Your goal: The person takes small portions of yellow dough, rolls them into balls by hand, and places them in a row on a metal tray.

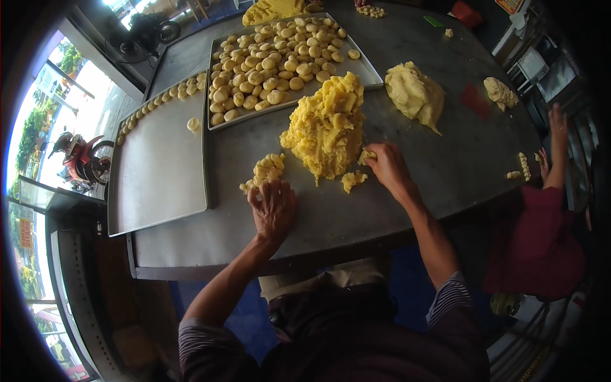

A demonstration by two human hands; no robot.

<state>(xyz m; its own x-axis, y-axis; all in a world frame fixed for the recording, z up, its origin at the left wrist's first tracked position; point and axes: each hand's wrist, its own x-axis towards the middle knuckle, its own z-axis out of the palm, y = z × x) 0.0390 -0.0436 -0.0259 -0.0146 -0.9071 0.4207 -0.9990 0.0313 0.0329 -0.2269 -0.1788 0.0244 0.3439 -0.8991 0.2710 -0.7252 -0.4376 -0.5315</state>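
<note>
Round pale dough balls (268, 63) crowd one grey metal tray (370, 71) and edge a second tray (156, 175); a crumbly yellow mound (330, 124) remains, the right hand (389, 168) pinching a yellow lump (366, 155), the left hand's grip unclear.

The counter (445, 188) and left tray (159, 181) are surfaced in smooth, satiny metal; the yellow heap (328, 130) is roughly textured.

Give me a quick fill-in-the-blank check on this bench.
1. The tall dough mound is ____ in colour.
2. The right hand pinches a bit of ____.
3. The cluster of small dough pieces is nearest the ____ hand.
4. The crowded tray lies to the ____ of the sparser tray.

Missing words: yellow; dough; left; right.
</note>
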